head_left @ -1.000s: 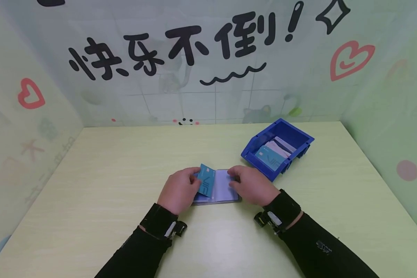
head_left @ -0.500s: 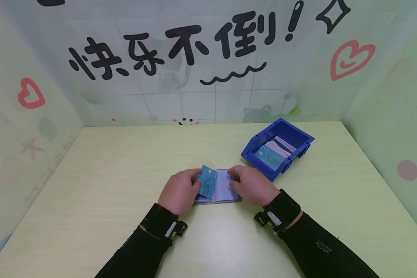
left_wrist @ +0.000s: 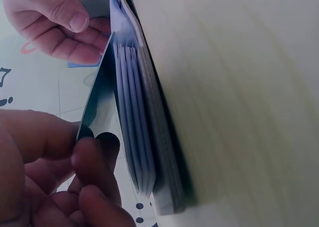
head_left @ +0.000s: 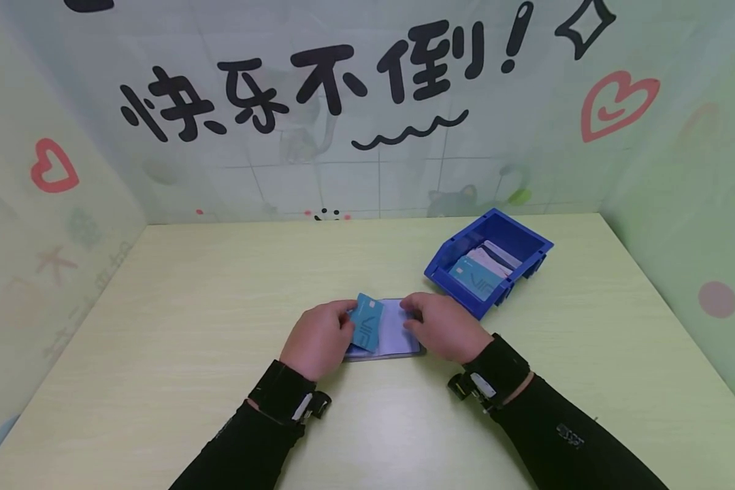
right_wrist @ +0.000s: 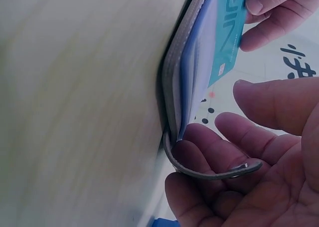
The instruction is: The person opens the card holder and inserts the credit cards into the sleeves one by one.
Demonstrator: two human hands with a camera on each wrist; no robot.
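An opened card holder (head_left: 398,330) with pale plastic sleeves lies on the table. Over its left side is a blue card (head_left: 367,323) marked VIP, pinched at its left edge by the thumb and fingers of my left hand (head_left: 318,340). In the left wrist view the card (left_wrist: 97,95) tilts away from the stacked sleeves (left_wrist: 133,117), its far edge close to them. My right hand (head_left: 447,327) is at the holder's right edge, fingertips touching it, thumb apart. A grey strap (right_wrist: 214,176) with a snap sticks out from the cover across those fingers.
Behind the right hand stands a blue plastic bin (head_left: 527,238), holding another blue VIP card (head_left: 476,275) and pale cards or papers (head_left: 496,258). A printed backdrop (head_left: 343,184) rises at the table's far edge.
The blue card and left hand have shifted slightly right and toward the person, with the card turned a little. The right hand, holder and bin stay in place.
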